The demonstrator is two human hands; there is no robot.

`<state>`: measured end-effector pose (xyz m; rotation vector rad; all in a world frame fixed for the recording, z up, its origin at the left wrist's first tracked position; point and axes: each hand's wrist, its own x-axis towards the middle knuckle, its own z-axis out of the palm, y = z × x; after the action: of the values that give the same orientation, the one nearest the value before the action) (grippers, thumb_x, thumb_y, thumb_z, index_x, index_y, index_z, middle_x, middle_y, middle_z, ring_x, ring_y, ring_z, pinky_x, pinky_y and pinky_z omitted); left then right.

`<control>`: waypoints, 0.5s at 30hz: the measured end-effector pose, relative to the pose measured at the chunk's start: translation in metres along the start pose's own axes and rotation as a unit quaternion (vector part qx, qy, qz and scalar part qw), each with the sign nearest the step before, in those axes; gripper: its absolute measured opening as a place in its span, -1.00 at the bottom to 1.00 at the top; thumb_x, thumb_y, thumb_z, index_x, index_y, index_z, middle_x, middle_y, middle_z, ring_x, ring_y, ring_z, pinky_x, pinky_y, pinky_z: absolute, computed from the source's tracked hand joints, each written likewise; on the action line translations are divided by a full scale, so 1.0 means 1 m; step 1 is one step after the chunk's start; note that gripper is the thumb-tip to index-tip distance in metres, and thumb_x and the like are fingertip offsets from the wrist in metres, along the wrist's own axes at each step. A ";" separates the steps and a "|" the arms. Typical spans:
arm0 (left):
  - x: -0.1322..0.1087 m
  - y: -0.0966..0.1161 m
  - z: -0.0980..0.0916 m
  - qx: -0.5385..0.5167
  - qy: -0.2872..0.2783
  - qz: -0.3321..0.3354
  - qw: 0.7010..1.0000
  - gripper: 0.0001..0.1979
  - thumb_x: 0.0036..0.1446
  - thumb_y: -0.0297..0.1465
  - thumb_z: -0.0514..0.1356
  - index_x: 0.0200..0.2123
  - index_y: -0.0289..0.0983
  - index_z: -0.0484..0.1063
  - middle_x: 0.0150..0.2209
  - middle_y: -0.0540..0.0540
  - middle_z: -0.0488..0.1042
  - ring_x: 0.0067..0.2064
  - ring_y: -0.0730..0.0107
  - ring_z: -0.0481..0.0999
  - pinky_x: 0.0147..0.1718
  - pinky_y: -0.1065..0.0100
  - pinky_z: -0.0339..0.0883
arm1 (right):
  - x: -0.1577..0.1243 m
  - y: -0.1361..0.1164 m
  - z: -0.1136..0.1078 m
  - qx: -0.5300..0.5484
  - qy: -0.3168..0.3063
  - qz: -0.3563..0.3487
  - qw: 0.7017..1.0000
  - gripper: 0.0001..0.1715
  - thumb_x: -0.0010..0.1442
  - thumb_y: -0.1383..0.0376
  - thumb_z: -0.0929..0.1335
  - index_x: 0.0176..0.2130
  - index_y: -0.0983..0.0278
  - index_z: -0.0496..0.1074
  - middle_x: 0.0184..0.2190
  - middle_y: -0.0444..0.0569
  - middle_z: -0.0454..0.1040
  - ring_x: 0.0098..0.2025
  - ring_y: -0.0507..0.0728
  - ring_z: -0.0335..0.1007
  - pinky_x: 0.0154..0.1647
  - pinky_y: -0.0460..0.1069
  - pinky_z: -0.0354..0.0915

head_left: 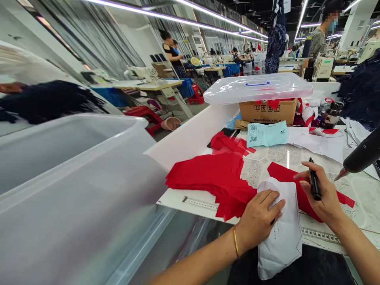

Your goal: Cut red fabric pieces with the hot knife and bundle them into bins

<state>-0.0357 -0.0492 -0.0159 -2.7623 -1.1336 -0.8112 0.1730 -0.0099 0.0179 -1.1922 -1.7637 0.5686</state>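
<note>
A white paper pattern piece lies over the table's front edge, its lower end hanging past it. My left hand presses on its left side with bent fingers, and a small dark thing shows by the fingertips. Between the fingers and thumb of my right hand is a black marker pen, tilted and off the paper. Partly under the pattern lies a red fabric piece, reaching right beneath my right hand. A stack of red fabric pieces spreads to the left of my left hand.
A measuring tape runs along the front edge. Behind are a blue paper slip, a cardboard box under a clear plastic lid, and a flask. A dark pointed rod juts in from the right. Left stands a plastic bin.
</note>
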 end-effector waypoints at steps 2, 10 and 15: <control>0.000 -0.001 0.000 -0.006 0.002 -0.006 1.000 -0.74 0.29 -0.43 0.10 0.01 -0.28 0.44 -0.02 -0.26 0.50 0.02 0.15 0.48 -0.04 0.11 0.48 | -0.013 -0.003 0.001 0.063 -0.010 0.046 0.997 -0.45 0.31 -0.06 0.22 0.12 0.20 0.30 -0.53 -0.14 0.44 -0.52 0.08 0.35 -0.44 -0.02 0.33; -0.004 0.003 -0.005 0.004 0.023 0.006 1.000 -0.74 0.30 -0.44 0.08 -0.01 -0.27 0.47 -0.02 -0.25 0.51 0.01 0.16 0.48 -0.02 0.08 0.48 | -0.033 -0.003 0.028 0.121 0.026 0.154 0.980 -0.40 0.25 -0.14 0.25 -0.30 0.28 0.57 -0.70 -0.17 0.23 -0.65 0.01 0.15 -0.64 -0.07 0.11; -0.016 0.008 -0.010 0.023 0.037 -0.012 0.999 -0.75 0.31 -0.44 0.07 -0.03 -0.25 0.48 -0.02 -0.21 0.53 0.02 0.18 0.49 0.03 0.07 0.46 | -0.034 -0.009 0.029 0.105 0.011 0.156 0.982 -0.45 0.22 -0.12 0.29 -0.34 0.27 0.57 -0.67 -0.15 0.27 -0.60 0.04 0.22 -0.60 -0.07 0.17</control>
<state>-0.0442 -0.0678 -0.0143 -2.6629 -1.1599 -0.8704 0.1478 -0.0413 -0.0033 -1.3273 -1.4638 0.8984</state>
